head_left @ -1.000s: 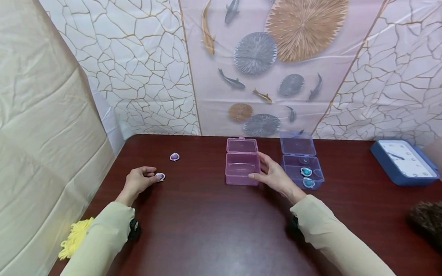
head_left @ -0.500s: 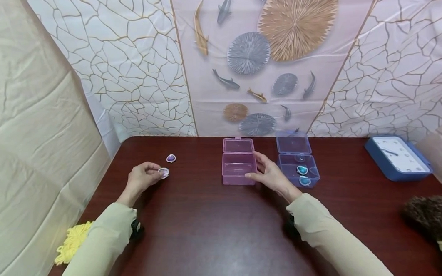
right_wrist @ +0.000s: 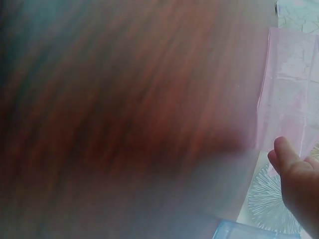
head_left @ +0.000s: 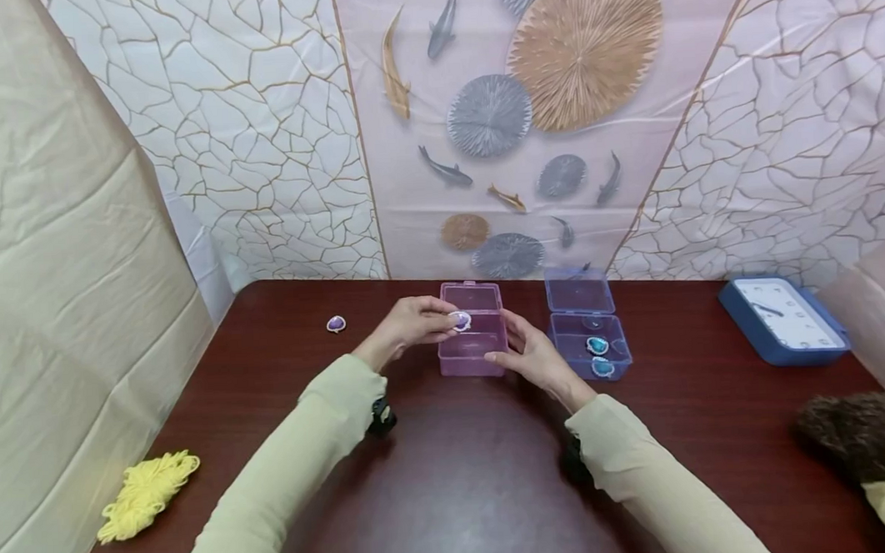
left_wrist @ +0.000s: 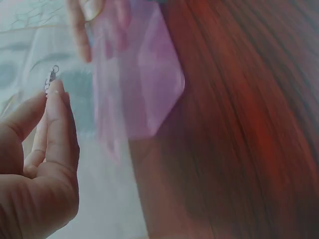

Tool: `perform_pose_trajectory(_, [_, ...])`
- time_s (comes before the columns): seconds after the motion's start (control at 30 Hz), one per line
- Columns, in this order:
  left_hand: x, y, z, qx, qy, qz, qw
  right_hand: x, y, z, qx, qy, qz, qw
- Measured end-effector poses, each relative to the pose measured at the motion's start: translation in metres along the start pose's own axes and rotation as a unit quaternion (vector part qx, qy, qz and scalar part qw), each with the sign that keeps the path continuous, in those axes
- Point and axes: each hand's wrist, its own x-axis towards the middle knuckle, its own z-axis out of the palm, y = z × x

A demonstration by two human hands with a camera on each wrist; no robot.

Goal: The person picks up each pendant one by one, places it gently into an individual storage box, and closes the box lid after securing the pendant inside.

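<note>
Left grip (head_left: 415, 323) pinches a rounded purple charm (head_left: 461, 321) with pale rim near the open translucent pink plastic box (head_left: 468, 365); right grip (head_left: 534, 353) clamps the box's right side

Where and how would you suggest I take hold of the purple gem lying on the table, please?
I'd pinch the purple gem by opposite edges, coming from above on the near side: it looks small and lies low on the table, apart from the pink box.
</note>
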Motion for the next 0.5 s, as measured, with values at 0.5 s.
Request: perform_pose_trajectory(0.5, [0.027, 0.0, 0.04, 0.162, -0.042, -0.038, 0.9852, -0.001, -0.001, -0.002, -0.015, -0.001, 0.01, 0.9998])
